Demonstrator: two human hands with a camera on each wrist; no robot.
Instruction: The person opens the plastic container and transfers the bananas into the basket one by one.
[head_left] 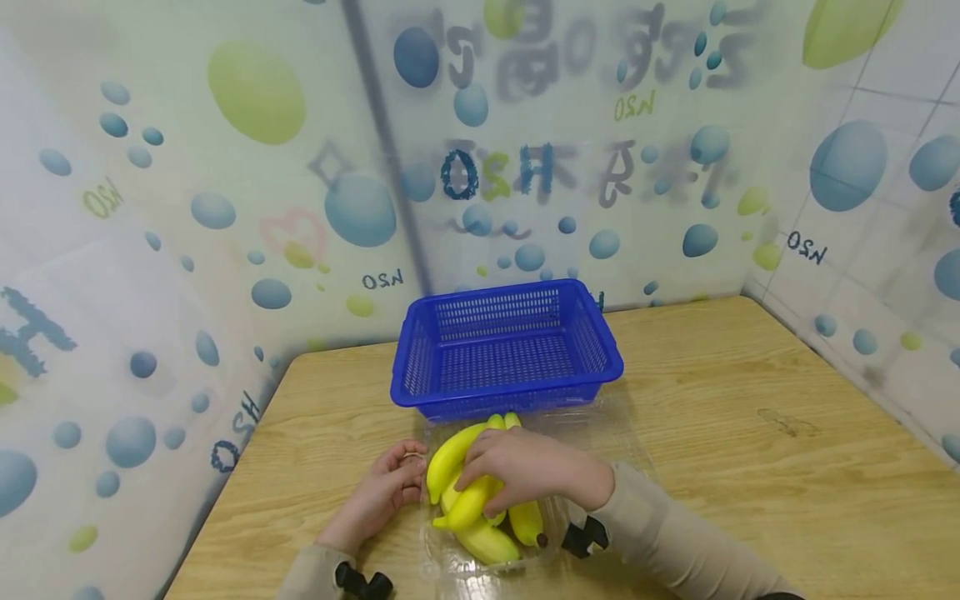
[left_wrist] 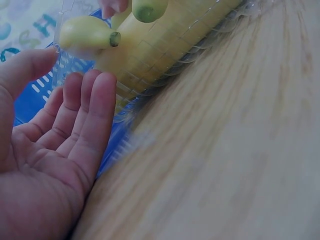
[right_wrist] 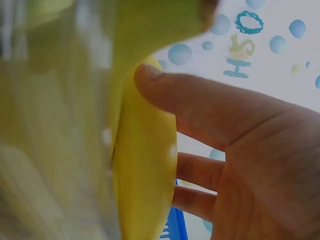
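Note:
Several yellow bananas lie heaped in a clear plastic box (head_left: 551,521) on the table. My right hand (head_left: 525,467) reaches over the heap and grips a banana (head_left: 472,504) on top. Up close in the right wrist view, the thumb lies against a banana (right_wrist: 147,165), with fingers on its far side. My left hand (head_left: 384,492) is at the box's left side, its fingers loosely bent and holding no banana. In the left wrist view, the thumb tip and fingertips (left_wrist: 102,92) are right at the clear wall, near a banana's dark end.
A blue slotted basket (head_left: 506,392) stands just behind the box, close to the back wall. Under both is a wooden table (head_left: 750,433). Printed sheeting with blue and green dots rises along the back and sides.

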